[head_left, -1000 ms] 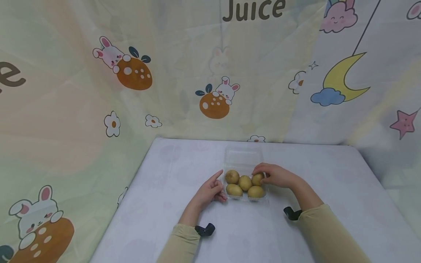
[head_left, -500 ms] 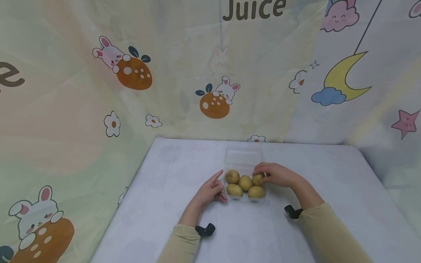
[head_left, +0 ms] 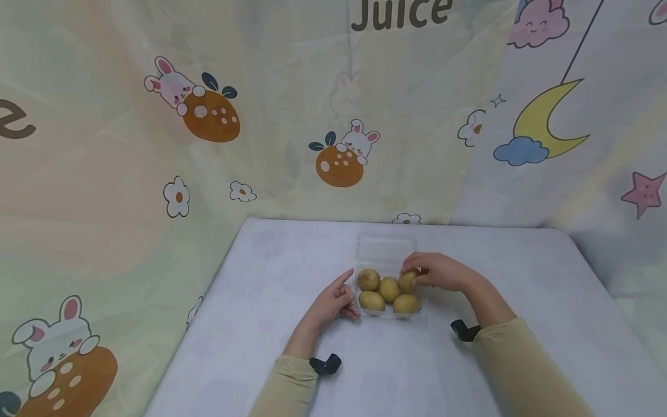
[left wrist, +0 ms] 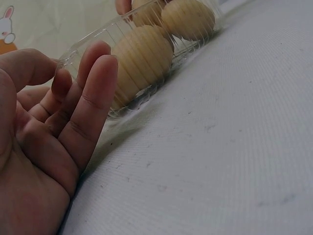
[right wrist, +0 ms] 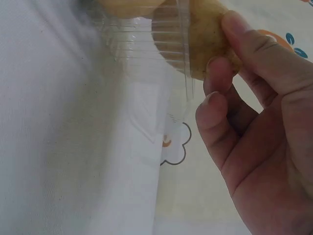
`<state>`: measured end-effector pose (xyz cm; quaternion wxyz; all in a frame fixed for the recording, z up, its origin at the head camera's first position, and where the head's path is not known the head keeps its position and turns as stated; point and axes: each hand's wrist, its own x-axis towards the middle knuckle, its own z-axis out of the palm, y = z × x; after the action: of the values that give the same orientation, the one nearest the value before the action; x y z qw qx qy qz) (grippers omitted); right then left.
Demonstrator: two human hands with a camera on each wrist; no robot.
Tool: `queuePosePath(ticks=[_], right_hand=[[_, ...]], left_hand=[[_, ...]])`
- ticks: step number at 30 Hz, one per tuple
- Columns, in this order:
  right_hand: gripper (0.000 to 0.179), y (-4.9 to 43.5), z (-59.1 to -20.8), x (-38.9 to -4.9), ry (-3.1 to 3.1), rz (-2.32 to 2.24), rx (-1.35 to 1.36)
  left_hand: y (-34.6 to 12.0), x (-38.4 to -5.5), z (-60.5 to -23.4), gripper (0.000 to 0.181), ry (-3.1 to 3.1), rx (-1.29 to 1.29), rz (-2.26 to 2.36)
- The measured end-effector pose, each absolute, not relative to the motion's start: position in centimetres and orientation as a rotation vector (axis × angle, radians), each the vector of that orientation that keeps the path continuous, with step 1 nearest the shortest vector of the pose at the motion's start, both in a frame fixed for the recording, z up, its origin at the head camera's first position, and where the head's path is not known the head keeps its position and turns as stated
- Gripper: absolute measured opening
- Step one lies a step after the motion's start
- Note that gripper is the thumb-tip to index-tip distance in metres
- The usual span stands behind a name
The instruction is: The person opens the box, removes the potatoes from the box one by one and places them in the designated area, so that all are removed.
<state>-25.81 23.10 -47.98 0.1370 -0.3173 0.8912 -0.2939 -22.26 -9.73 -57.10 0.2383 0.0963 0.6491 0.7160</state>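
Note:
A clear plastic box stands on the white table with several yellow-brown potatoes in it, its lid folded back. My right hand reaches in from the right and pinches the far-right potato between thumb and fingers. In the right wrist view that potato leans up beside the box's rim. At the box's left wall rests my left hand, one finger stretched toward the far corner. The left wrist view has its fingertips right against the ribbed wall, near a potato.
Around the box spreads the white tablecloth. A patterned fabric backdrop with rabbits and flowers hangs behind the table's far edge. Black wrist mounts sit at both sleeves.
My right hand has shifted slightly up and away, still pinching the far-right potato, which has moved a little with it. The left hand and the box stay in place.

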Motion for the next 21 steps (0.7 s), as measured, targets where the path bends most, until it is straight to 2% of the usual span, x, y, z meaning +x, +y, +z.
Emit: queuePosePath(ticks=[21], right_hand=[[0.034, 24.0, -50.8, -25.7, 2.423, -1.202, -0.638]], left_hand=[[-9.6, -22.4, -57.4, 0.064, 1.769, 0.282, 1.972]])
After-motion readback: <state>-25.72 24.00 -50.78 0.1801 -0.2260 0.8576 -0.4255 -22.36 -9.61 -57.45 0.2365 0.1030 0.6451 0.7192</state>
